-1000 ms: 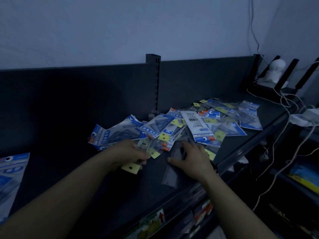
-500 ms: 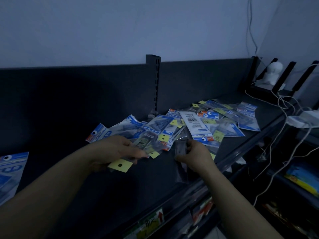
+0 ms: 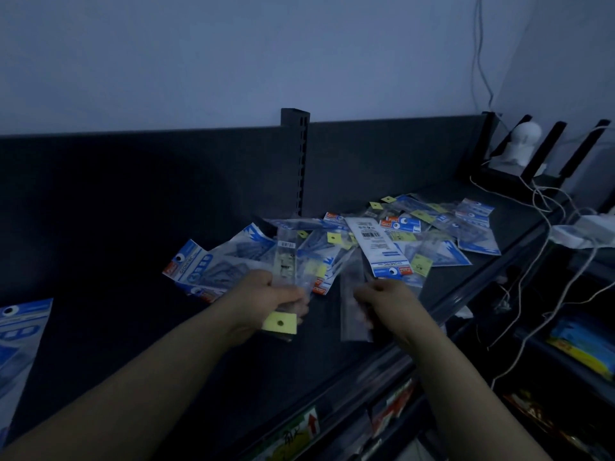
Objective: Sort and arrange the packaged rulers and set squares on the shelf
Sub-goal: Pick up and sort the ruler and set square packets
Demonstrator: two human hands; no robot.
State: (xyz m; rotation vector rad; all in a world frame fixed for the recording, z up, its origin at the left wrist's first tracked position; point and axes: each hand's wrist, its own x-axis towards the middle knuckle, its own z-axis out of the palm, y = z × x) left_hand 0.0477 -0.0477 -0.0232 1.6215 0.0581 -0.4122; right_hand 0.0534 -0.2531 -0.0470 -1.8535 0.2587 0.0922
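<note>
Head view, dim light. A dark grey metal shelf (image 3: pixel 149 344) has a dark back panel, with a black slotted upright post (image 3: pixel 297 168) at mid-panel.

Left hand (image 3: pixel 266 299): the fingers are curled round a narrow clear plastic packet with a yellow hang tab (image 3: pixel 285 277). The tab end points toward the person, below the hand. The other end rises in front of the heap. The packet is held above the shelf.

Right hand (image 3: pixel 387 304): the fingers pinch a long clear plastic sleeve (image 3: pixel 354 314). It hangs roughly upright, near the left hand's packet and apart from it. Its contents are too dim to read.

A heap of blue-and-white packaged rulers and set squares (image 3: pixel 442 234) lies loose and overlapping on the shelf, from the centre toward the right. A white-backed packet with a barcode (image 3: pixel 374 241) lies on top, its near end just above the right hand.

A separate blue-and-white packet (image 3: pixel 20 337) lies at the far left, well apart from the heap.

At the right end are white cables (image 3: pixel 545 247) and a small white figure (image 3: pixel 524 141). A label with a red arrow (image 3: pixel 311 425) sits on the shelf's front edge.
</note>
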